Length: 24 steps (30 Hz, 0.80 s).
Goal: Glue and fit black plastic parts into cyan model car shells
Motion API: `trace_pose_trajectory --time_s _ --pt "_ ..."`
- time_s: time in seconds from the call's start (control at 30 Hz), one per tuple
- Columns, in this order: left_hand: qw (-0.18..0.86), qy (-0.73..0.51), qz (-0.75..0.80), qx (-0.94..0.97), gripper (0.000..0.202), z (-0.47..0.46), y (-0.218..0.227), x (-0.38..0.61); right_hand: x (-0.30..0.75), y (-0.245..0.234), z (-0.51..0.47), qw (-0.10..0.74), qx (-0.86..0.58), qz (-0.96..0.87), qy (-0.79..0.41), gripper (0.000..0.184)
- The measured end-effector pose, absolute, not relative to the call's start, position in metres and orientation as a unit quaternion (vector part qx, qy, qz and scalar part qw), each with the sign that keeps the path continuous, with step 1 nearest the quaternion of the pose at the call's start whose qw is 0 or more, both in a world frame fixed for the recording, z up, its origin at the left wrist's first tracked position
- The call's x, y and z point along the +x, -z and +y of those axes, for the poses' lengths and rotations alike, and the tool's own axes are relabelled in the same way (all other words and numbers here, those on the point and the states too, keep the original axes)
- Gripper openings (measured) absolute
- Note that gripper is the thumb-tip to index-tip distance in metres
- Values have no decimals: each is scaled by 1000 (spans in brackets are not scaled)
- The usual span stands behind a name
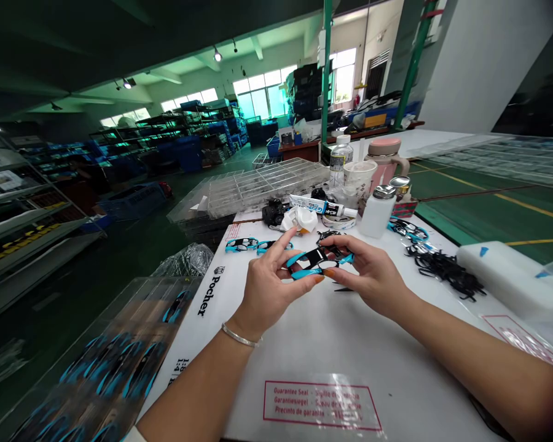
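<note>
Both the left grip [276,276] and the right grip [371,276] pinch narrow on a thin black-and-blue plastic part [317,263], held between them above the tabletop [332,362]; I think it could slip and drop if the fingertips loosen, because it is small and thin.

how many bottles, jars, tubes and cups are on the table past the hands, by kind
bottles: 2 (clear plastic bottle, white plastic bottle with metal cap)
jars: 1 (small jar with metal lid)
tubes: 1 (white squeeze tube)
cups: 2 (paper cup, pink-lidded mug)
total: 6
</note>
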<state>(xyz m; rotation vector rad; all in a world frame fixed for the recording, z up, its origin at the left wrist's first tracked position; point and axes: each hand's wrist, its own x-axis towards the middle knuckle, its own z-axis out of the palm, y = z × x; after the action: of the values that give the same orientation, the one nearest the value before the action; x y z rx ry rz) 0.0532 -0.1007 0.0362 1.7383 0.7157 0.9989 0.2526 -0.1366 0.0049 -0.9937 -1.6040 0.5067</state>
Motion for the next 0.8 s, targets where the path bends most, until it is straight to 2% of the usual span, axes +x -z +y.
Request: trace_pose_trajectory --time_s 0.4,0.8 --pt "508 -402 293 703 92 -98 -35 53 254 -6 -138 540 -437 -692 -195 38" --pt "579 -381 308 651 93 -92 -38 52 256 -7 -139 567 -415 -641 -308 37"
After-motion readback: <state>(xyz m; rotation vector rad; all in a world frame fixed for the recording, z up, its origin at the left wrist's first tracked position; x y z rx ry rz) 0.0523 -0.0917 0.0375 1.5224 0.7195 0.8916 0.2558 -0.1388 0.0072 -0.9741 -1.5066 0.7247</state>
